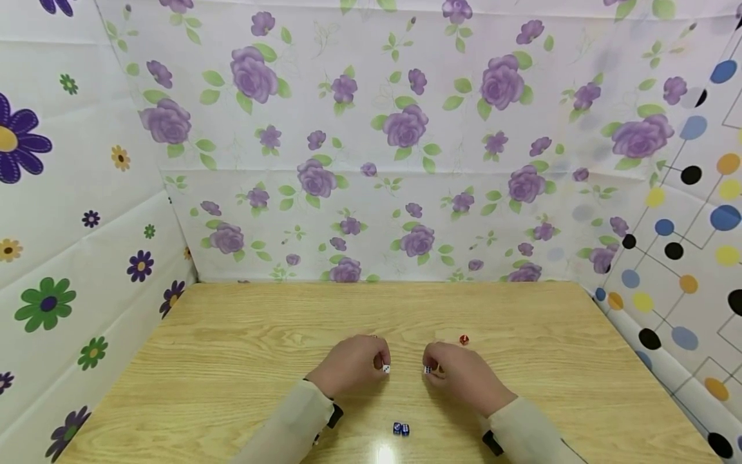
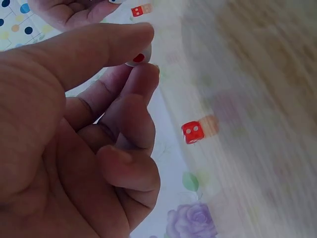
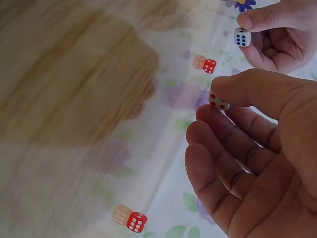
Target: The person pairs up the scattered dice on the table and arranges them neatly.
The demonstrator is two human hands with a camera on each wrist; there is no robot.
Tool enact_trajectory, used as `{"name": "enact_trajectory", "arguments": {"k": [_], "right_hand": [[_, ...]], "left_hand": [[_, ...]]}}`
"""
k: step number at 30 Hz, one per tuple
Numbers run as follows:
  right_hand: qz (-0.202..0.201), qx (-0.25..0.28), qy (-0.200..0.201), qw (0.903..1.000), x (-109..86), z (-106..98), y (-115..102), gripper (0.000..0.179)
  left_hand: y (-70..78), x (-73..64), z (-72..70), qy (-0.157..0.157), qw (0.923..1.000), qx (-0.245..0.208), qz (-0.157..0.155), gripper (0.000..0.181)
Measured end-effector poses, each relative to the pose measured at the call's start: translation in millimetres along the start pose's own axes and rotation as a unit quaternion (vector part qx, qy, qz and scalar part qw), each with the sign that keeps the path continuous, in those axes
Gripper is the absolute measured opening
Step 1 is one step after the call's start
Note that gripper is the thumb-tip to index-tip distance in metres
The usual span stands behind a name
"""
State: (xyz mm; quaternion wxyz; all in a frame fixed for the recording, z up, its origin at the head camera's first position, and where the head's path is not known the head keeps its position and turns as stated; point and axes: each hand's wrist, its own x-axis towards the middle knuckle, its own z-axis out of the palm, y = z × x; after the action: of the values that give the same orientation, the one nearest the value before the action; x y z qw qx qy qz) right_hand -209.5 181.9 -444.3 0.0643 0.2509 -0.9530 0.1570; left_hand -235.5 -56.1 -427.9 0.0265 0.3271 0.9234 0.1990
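In the head view my left hand (image 1: 355,365) pinches a white die (image 1: 386,368) between thumb and forefinger. My right hand (image 1: 466,375), facing it, pinches another white die (image 1: 428,370) the same way. Close up in the left wrist view, the left hand's die (image 2: 142,55) shows a red pip and is mostly covered by the fingertips. The right wrist view shows the right hand's die (image 3: 219,100) with red pips. A red die (image 1: 464,339) lies just beyond the right hand. Another red die (image 2: 192,132), near the left hand, is almost hidden in the head view.
Two blue dice (image 1: 401,428) sit side by side on the wooden table (image 1: 249,341), nearer the body between the forearms. A flowered cloth (image 1: 377,148) hangs along the table's back edge, with patterned cloths at both sides.
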Motion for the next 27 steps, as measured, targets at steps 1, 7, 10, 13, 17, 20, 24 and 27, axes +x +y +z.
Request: {"name": "enact_trajectory", "arguments": {"k": [1,7,10,13,17,20,24,27], "right_hand": [[-0.001,0.001,-0.003,1.0,0.4,-0.1,-0.7,0.014],[-0.006,-0.002,-0.018,0.9998,1.2,0.0,-4.3,0.012],[-0.005,-0.005,-0.025,0.9997,0.4,1.2,-5.1,0.012],[-0.013,-0.006,-0.031,0.9994,0.0,2.7,-6.2,0.01],[-0.024,0.003,-0.038,0.999,-0.4,4.6,-7.9,0.008],[-0.028,0.005,-0.041,0.9988,-0.8,6.4,-8.4,0.008],[-0.035,-0.007,-0.035,0.9987,-1.2,9.5,-8.1,0.009],[-0.043,-0.016,-0.025,0.9986,-1.4,10.6,-8.4,0.011]], "left_hand": [[0.6,-0.1,0.7,-0.001,1.0,0.001,0.002,0.012],[0.8,-2.3,3.3,-0.026,0.9997,-0.003,-0.003,0.014],[1.8,-3.6,3.4,-0.04,0.9991,-0.015,-0.004,0.014],[4.1,-4.5,3.3,-0.051,0.9984,-0.024,-0.007,0.013],[6.8,-4.8,4.5,-0.06,0.9978,-0.024,-0.013,0.013],[7.4,-4.6,5.9,-0.061,0.9979,-0.018,-0.015,0.013],[7.2,-3.8,8.0,-0.061,0.998,-0.016,-0.009,0.013],[7.2,-2.4,10.4,-0.064,0.9978,-0.018,-0.002,0.012]]}}
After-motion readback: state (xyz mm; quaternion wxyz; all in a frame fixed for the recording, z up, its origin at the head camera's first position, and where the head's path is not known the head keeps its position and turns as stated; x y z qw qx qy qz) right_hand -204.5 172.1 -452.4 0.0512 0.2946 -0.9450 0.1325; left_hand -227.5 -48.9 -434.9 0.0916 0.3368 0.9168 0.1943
